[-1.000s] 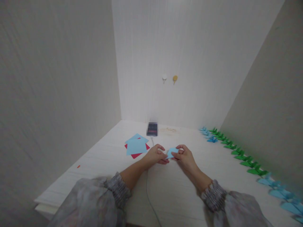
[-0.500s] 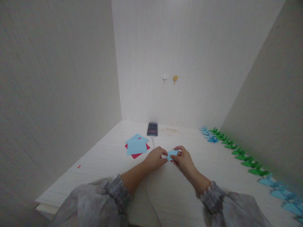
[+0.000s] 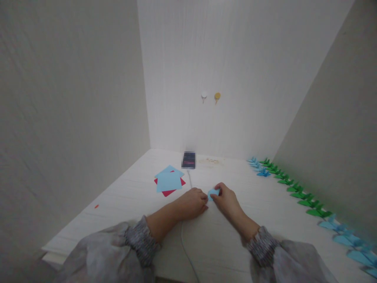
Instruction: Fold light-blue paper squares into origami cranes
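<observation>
Pinched by the right hand (image 3: 227, 200), thumb against fingers, the small blue paper (image 3: 212, 193) was presumably steadied; whether the curled left hand (image 3: 194, 202) gripped it could not be told.

Square pale-blue and red paper sheets (image 3: 169, 182) are showing left of the folded light-blue paper (image 3: 212, 192); green and blue folded-paper figures (image 3: 319, 212), right.

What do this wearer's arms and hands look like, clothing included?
The left sleeve and right sleeve are grey, loose and puffy, gathered into ruched, darker-flecked cuffs on the forearms. The left hand and right hand are ungloved; no watch or bracelet shows.
</observation>
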A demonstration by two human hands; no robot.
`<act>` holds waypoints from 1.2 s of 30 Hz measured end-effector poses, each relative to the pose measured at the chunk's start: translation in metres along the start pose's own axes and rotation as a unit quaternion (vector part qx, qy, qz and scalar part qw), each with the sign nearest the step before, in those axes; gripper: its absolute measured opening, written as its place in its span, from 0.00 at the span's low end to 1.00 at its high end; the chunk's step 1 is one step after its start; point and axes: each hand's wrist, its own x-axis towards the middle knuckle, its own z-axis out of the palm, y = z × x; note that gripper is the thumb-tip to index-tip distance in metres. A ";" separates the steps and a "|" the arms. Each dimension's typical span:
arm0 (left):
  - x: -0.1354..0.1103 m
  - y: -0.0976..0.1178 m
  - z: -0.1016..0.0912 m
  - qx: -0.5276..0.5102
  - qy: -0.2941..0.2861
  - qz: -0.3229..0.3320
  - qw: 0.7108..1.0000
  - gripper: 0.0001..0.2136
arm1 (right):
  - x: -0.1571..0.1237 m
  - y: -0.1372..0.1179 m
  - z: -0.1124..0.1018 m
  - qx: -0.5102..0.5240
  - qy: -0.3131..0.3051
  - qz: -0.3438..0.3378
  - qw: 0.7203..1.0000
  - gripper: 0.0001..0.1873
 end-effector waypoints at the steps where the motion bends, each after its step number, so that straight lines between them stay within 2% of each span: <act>1: 0.000 0.000 0.000 0.000 0.001 0.001 1.000 0.10 | 0.000 0.001 -0.002 -0.019 0.002 -0.008 1.000 0.09; 3: 0.000 0.000 0.001 0.002 0.004 0.002 1.000 0.09 | -0.001 0.002 -0.009 -0.056 0.006 -0.055 0.997 0.10; 5: 0.001 0.000 0.000 0.009 0.005 0.001 1.000 0.09 | -0.001 0.003 -0.016 -0.075 -0.016 -0.144 0.987 0.08; 7: 0.001 0.001 0.000 0.026 -0.003 0.003 1.000 0.09 | -0.002 0.003 -0.025 -0.091 -0.070 -0.267 0.957 0.08; 9: 0.001 0.002 -0.001 0.048 -0.014 0.004 0.999 0.10 | -0.004 0.004 -0.033 -0.095 -0.104 -0.357 0.923 0.10; 12: 0.002 0.003 -0.002 0.070 -0.021 0.001 0.997 0.10 | -0.006 0.008 -0.040 -0.099 -0.146 -0.426 0.887 0.14; 14: 0.002 0.003 -0.003 0.076 -0.019 -0.001 0.997 0.09 | -0.007 0.009 -0.041 -0.106 -0.165 -0.429 0.882 0.15; 22: 0.003 0.005 -0.006 0.098 -0.021 -0.001 0.995 0.09 | -0.008 0.000 -0.041 -0.121 -0.184 -0.365 0.905 0.13; 31: 0.002 0.002 -0.002 0.130 -0.016 0.011 0.991 0.11 | -0.005 0.007 -0.045 -0.126 -0.155 -0.332 0.922 0.13; 36: 0.002 0.002 -0.001 0.126 -0.023 0.004 0.992 0.11 | -0.003 0.010 -0.050 -0.138 -0.153 -0.334 0.920 0.14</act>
